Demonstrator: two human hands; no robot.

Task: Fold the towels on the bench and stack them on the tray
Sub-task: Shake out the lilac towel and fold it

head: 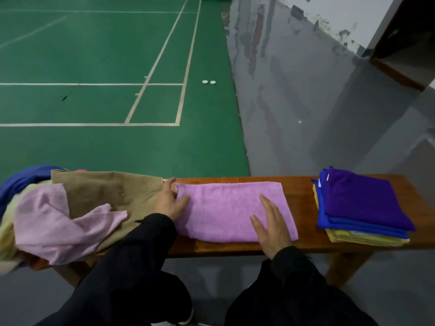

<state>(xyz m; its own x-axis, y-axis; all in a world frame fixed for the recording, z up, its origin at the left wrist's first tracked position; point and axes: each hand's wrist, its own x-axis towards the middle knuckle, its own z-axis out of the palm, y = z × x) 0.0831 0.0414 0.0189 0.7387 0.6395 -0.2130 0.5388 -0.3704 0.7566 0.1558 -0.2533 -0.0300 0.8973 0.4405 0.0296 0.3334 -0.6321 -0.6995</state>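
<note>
Folded pink towel [231, 211] lies flat mid-bench [299, 247], right hand [270, 225] pressing it with straight spread fingers, left hand [170, 200] flat at its left edge, thumb on the cloth, gripping nothing; unfolded heap [77, 208] left, folded stack [362, 205] right.
</note>
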